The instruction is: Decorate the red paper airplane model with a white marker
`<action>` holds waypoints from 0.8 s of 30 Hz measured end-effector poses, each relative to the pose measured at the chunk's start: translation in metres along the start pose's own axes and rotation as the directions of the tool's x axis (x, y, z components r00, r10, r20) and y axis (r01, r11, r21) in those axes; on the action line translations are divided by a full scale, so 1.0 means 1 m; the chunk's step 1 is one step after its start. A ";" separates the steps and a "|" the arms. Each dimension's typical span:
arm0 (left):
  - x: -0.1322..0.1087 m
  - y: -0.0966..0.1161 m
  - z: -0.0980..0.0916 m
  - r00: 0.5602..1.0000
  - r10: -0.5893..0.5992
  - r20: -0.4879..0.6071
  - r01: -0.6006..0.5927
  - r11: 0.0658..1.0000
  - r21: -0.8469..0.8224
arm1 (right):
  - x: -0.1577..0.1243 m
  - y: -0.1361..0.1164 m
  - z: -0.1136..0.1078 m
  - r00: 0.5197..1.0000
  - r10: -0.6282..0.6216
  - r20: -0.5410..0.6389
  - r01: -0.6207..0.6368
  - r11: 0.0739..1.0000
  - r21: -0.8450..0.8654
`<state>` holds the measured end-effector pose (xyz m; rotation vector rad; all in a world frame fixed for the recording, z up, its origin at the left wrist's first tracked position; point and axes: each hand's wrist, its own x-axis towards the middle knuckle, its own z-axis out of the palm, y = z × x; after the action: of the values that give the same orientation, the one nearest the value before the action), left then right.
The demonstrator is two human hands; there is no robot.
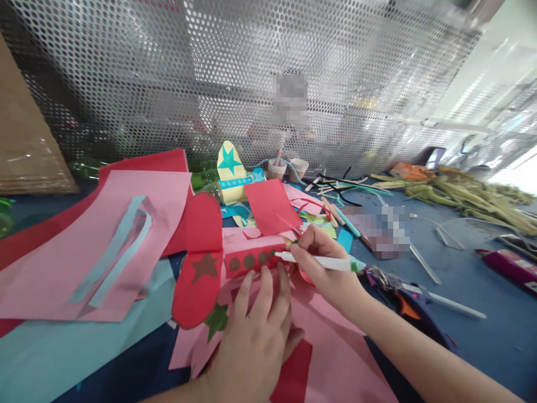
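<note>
A red paper piece (199, 224) with rounded ends and a brown star lies at the middle, joined to a red strip (232, 272) bearing a row of brown dots. My left hand (260, 319) rests palm down with fingers spread, its fingertips on the strip's lower edge. In my right hand (321, 260) is a white marker (335, 263), gripped between thumb and fingers, its tip touching the strip near the rightmost dot. A green star (217, 321) on pink paper (184, 350) shows beside my left hand.
Pink sheets (96, 224) with blue strips lie left. Behind stands a yellow paper-covered bottle (232, 193) near two cups (277, 169). A glue gun (419, 313), sticks and dry husks (470, 196) lie right. A perforated silver screen (235, 73) rises behind.
</note>
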<state>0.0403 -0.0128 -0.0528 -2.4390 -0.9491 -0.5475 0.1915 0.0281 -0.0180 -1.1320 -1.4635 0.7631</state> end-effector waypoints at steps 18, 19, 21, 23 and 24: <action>-0.001 0.001 0.001 1.000 -0.002 0.004 0.002 1.000 0.000 | 0.000 0.000 -0.002 1.000 0.013 -0.003 -0.013 1.000 0.004; -0.001 0.001 0.002 1.000 -0.002 0.004 0.002 1.000 0.001 | 0.000 0.000 -0.002 1.000 0.014 -0.002 -0.014 1.000 0.005; 0.000 0.001 0.002 1.000 -0.003 0.004 0.003 1.000 0.005 | 0.000 0.002 -0.002 1.000 0.015 0.001 -0.015 1.000 0.015; 0.000 0.000 0.002 1.000 0.000 -0.003 0.000 1.000 0.010 | 0.000 0.002 -0.003 1.000 0.020 -0.004 -0.020 1.000 0.022; 0.000 0.000 0.001 1.000 0.000 -0.006 0.000 1.000 0.013 | 0.000 0.002 -0.003 1.000 0.025 -0.007 -0.024 0.999 0.021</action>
<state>0.0410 -0.0119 -0.0537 -2.4248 -0.9475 -0.5467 0.1947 0.0285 -0.0195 -1.1376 -1.4346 0.7886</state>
